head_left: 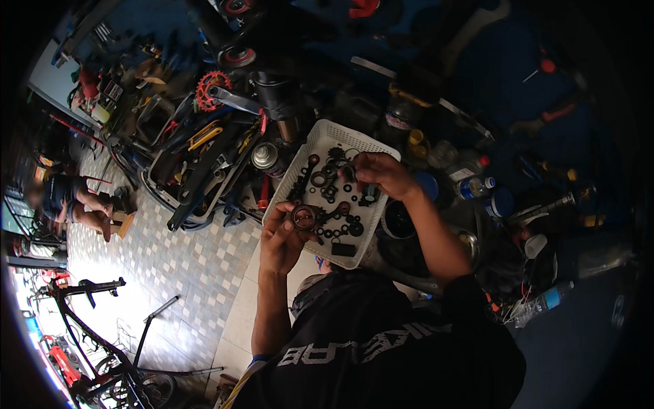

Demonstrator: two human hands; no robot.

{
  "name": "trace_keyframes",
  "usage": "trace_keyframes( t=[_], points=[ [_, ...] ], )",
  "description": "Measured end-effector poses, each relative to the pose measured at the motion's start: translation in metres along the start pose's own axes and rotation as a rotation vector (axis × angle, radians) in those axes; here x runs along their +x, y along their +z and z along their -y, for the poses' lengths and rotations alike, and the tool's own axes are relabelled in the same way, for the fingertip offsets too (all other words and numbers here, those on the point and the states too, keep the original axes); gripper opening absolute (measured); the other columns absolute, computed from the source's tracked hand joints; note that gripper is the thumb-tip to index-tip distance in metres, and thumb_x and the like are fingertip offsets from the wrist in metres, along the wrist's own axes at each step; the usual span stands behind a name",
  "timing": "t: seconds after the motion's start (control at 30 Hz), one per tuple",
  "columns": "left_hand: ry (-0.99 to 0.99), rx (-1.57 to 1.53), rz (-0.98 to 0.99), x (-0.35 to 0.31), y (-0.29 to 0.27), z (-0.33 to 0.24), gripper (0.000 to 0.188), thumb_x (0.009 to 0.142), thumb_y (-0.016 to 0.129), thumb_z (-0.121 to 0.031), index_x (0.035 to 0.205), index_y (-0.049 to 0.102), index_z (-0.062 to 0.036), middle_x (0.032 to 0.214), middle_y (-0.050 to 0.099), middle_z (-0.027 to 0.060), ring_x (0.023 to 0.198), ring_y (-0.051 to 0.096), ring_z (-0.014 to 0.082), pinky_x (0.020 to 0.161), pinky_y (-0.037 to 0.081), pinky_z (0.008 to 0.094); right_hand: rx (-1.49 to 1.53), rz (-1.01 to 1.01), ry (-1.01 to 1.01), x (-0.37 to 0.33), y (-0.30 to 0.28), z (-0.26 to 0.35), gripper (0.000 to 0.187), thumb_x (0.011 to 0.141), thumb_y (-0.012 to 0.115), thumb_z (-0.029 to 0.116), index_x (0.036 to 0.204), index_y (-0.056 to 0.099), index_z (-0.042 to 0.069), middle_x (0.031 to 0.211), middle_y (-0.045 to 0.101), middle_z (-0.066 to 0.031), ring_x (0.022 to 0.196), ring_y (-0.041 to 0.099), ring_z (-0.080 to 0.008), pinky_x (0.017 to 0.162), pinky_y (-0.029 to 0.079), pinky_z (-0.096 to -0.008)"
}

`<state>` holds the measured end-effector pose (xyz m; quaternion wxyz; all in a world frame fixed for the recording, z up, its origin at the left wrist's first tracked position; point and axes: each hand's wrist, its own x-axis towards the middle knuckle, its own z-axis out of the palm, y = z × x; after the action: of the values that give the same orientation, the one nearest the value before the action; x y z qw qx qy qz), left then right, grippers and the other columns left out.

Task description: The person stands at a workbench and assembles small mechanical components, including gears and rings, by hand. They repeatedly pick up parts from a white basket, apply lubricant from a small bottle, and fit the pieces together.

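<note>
My left hand (pixel 279 243) grips a brownish metal ring (pixel 304 217), which looks like a bearing, between thumb and fingers over the near left side of a white perforated plastic tray (pixel 359 139). Above the tray's right side, my right hand (pixel 385 175) has its fingers pinched together at a small dark piece that I cannot make out clearly. Rings, small round parts and dark linkage pieces lie spread in the tray. Among them are a loose ring (pixel 319 179) and a black rectangular block (pixel 343 249) near the front edge.
A spray can (pixel 265 156) stands left of the tray, beside a tool-filled holder (pixel 204 146). Bottles (pixel 475 185) and a dark tub (pixel 398 218) crowd the right. A red chainring (pixel 212 91) on a crank is beyond. Another person (pixel 78 198) sits far left, above a bike frame (pixel 75 320).
</note>
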<state>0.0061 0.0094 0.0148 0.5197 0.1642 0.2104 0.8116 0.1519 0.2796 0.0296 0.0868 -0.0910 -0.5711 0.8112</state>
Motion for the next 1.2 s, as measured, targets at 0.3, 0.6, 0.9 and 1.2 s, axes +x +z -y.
trace_keyframes(
  t=[0.3, 0.6, 0.9, 1.2],
  points=[
    [-0.035, 0.089, 0.08, 0.014, 0.047, -0.007, 0.033, 0.098, 0.061, -0.01, 0.127, 0.047, -0.0012, 0.117, 0.065, 0.0221, 0.101, 0.07, 0.0346, 0.078, 0.063, 0.043, 0.57, 0.245, -0.247, -0.01, 0.053, 0.005, 0.038, 0.099, 0.06, 0.025, 0.133, 0.052, 0.009, 0.114, 0.066, -0.0225, 0.095, 0.068, -0.0243, 0.071, 0.056, -0.0336],
    [-0.014, 0.128, 0.0, 0.01, 0.052, -0.007, 0.035, 0.099, 0.064, -0.014, 0.127, 0.048, -0.0014, 0.116, 0.066, 0.0188, 0.103, 0.07, 0.0316, 0.079, 0.063, 0.0431, 0.096, 0.042, -0.312, -0.019, 0.073, 0.023, 0.021, 0.091, 0.074, 0.014, 0.105, 0.06, 0.006, 0.12, 0.065, -0.0161, 0.099, 0.067, -0.0203, 0.082, 0.055, -0.0321],
    [0.05, 0.102, -0.047, 0.012, 0.053, -0.006, 0.036, 0.097, 0.066, -0.011, 0.127, 0.048, -0.001, 0.113, 0.069, 0.0147, 0.102, 0.07, 0.0242, 0.079, 0.063, 0.0419, -0.839, -0.18, -0.452, -0.038, 0.121, 0.063, 0.021, 0.082, 0.083, 0.019, 0.092, 0.071, 0.006, 0.118, 0.065, -0.007, 0.106, 0.067, -0.0224, 0.089, 0.054, -0.0341],
    [0.083, 0.316, -0.111, 0.012, 0.055, -0.01, 0.044, 0.094, 0.074, -0.019, 0.124, 0.046, -0.0056, 0.111, 0.067, 0.0131, 0.084, 0.069, 0.0214, 0.064, 0.053, 0.0309, -1.064, -0.146, -0.469, -0.04, 0.135, 0.07, 0.048, 0.084, 0.08, 0.02, 0.127, 0.06, 0.011, 0.118, 0.066, -0.0089, 0.104, 0.068, -0.0268, 0.085, 0.057, -0.0392]
  ],
)
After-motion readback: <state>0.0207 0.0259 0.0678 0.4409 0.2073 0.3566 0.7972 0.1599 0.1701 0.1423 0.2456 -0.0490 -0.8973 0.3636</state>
